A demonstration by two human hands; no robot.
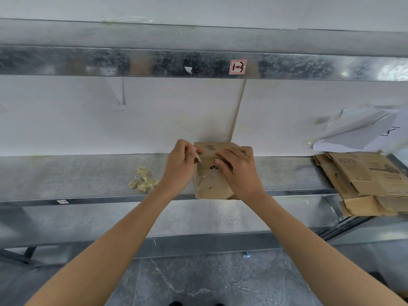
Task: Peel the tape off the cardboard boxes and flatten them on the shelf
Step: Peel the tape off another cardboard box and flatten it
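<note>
**Desk:** What stage did the frame catch?

**Photographer:** Peeling. Both bare forearms reached up from six o'clock. The left hand (180, 165) pinched a clear strip of tape (196, 177) between thumb and fingers at the nine o'clock edge of the cardboard box (212, 185). The right hand (239, 167) lay with fingers extended across the box's top, pressing it onto the shelf (66, 175).

**Desk:** And what would the next move need?

**Photographer:** Probably a steady pull away from the box, with the right palm bracing it. Flattening looked not yet done. Farther out, a wad of tape (143, 180) sat at nine o'clock, flattened boxes (366, 180) at three and a red-bordered label (237, 67) at twelve.
</note>
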